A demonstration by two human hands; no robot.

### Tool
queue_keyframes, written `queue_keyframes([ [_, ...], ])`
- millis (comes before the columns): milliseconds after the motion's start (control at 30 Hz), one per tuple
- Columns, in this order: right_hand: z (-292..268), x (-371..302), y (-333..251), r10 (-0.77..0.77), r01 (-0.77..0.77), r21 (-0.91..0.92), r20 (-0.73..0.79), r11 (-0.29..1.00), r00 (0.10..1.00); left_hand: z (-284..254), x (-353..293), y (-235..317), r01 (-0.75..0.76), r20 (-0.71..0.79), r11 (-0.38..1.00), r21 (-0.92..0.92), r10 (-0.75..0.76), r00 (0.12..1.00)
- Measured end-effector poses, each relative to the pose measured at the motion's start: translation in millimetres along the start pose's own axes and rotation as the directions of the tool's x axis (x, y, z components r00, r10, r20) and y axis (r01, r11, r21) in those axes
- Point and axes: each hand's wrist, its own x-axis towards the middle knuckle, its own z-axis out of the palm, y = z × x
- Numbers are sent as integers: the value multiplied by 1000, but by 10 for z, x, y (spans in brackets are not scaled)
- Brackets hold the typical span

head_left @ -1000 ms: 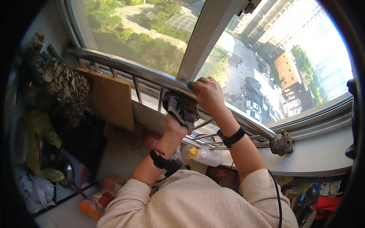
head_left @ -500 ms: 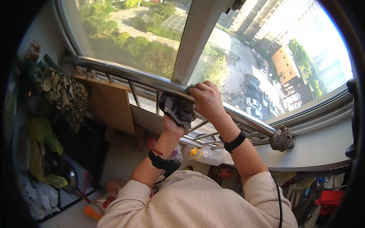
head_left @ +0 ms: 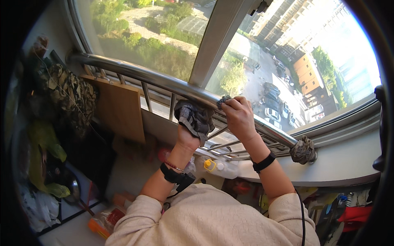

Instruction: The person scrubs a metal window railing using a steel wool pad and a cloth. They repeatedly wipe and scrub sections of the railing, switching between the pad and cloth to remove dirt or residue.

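Right grip pinches a dark-grey wiry scrubber on the shiny tubular metal rail sloping down rightward, while left grip holds a crumpled grey-brown cloth leftward.

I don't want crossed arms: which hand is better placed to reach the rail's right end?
Probably the right hand: it is nearer that end of the rail, pinching a dark scrubber. The left hand sits farther left, partly covered by grey cloth.

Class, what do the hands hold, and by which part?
The left hand holds a bunched dark cloth from beneath, by its lower folds; the right hand holds a small dark scourer by its right end.
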Motion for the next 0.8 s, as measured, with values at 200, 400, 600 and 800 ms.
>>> queue_keyframes([
  [200, 253, 131, -113, -25, 29, -65, 63, 997, 998, -57, -23, -97, -146, -229, 989, 23, 148, 962],
  [400, 75, -22, -216, -94, 90, -94, -49, 992, 994, -103, 14, -9, 17, 90, 986, -164, -2, 996],
  [600, 507, 262, -365, -126, 131, -106, 49, 986, 991, -38, -19, -21, -84, -246, 996, 41, 92, 965],
  [800, 32, -381, 68, -1, 13, -203, 59, 979, 998, 92, -33, 12, 10, -220, 1000, -2, -11, 975],
])
